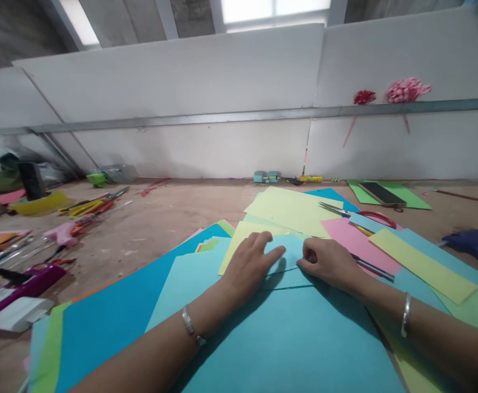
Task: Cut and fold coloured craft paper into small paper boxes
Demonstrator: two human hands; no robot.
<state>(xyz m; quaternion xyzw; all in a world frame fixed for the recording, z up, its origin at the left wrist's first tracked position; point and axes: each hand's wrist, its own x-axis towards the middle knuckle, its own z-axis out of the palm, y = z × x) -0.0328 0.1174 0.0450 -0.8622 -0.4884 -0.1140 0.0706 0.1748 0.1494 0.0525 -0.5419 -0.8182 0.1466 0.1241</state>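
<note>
A large light blue sheet of paper (296,338) lies in front of me. On its far part is a smaller light blue paper piece (288,252) with a straight near edge. My left hand (245,262) rests at this piece's left side, thumb spread away from the fingers, holding nothing. At its right side, my right hand (331,262) has thumb and forefinger pinched on the edge of the paper. A dark pen-like stick (373,268) lies beside my right wrist. Pale yellow sheets (290,207) lie beyond both hands.
Scissors (380,218) with red handles lie on pink paper at the right, near paper strips (427,265) and a blue glue gun (470,243). A phone (382,194) sits farther back. At left are a purple power strip (21,289) and a pink glue gun (64,232).
</note>
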